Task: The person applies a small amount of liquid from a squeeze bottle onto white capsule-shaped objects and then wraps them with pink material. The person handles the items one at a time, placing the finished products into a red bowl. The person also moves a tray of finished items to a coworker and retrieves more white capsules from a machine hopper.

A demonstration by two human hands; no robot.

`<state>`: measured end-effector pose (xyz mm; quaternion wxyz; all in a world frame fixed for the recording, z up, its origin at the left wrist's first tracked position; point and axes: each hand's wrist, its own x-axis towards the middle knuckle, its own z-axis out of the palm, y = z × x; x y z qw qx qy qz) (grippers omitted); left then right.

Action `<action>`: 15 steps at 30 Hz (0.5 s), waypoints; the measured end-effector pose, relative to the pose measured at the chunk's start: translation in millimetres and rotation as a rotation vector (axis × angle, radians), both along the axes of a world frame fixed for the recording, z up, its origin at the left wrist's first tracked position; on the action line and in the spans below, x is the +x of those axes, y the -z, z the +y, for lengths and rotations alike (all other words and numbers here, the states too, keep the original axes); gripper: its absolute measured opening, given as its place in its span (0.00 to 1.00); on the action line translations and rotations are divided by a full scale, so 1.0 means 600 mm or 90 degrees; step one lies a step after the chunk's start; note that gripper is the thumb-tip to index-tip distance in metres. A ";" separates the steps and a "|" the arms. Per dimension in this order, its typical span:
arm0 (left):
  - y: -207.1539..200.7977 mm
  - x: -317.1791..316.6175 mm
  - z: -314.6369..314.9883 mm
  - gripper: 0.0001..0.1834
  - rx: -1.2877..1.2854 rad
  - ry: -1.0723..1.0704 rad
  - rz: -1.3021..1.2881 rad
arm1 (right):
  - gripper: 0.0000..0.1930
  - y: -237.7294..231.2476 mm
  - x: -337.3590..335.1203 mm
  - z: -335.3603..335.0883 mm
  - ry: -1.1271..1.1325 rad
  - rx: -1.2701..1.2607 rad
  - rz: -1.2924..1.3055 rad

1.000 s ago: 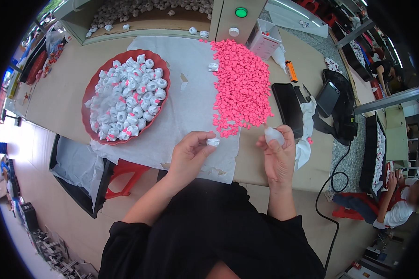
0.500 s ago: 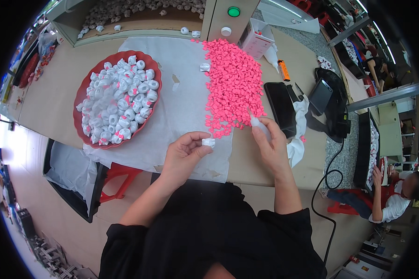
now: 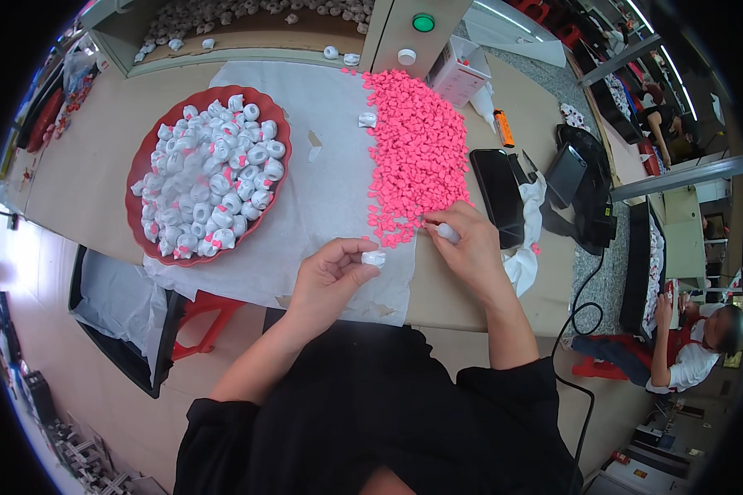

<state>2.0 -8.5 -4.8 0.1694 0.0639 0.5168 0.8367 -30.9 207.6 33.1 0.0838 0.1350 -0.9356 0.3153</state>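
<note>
Between thumb and fingertips, my left hand pinches a small white ring-like figure over the white sheet. My right hand is closed around a white glue bottle, whose rounded end shows between the fingers. Its fingertips reach the near edge of a heap of small pink bow-shaped pieces; whether they pinch one is too small to tell. A red scalloped bowl at the left is full of white figures, several with pink pieces on them. One loose white figure lies beside the heap.
A black phone, an orange lighter and another white squeeze bottle lie right of the heap. Behind stands a cabinet with a green button. A black bin is below left. A co-worker sits far right.
My right hand has moved slightly left and turned, bringing its fingertips to the pink pieces; the bottle's tip no longer points up in view. My left hand still holds the white figure.
</note>
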 end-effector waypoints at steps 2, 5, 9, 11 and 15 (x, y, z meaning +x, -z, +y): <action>0.000 0.001 0.000 0.14 0.010 0.002 -0.005 | 0.06 0.006 -0.003 0.000 -0.018 0.020 0.014; 0.001 0.000 0.000 0.14 -0.007 0.004 -0.005 | 0.06 0.002 -0.001 -0.005 -0.004 0.053 -0.006; 0.000 -0.001 0.000 0.14 -0.012 0.003 0.004 | 0.07 0.009 -0.005 0.000 0.027 0.072 -0.025; 0.001 0.000 0.000 0.14 -0.012 -0.004 0.007 | 0.08 0.014 -0.009 0.004 0.030 0.041 -0.059; -0.003 0.000 -0.001 0.14 -0.018 -0.002 -0.010 | 0.09 0.008 -0.006 0.004 0.018 0.047 -0.048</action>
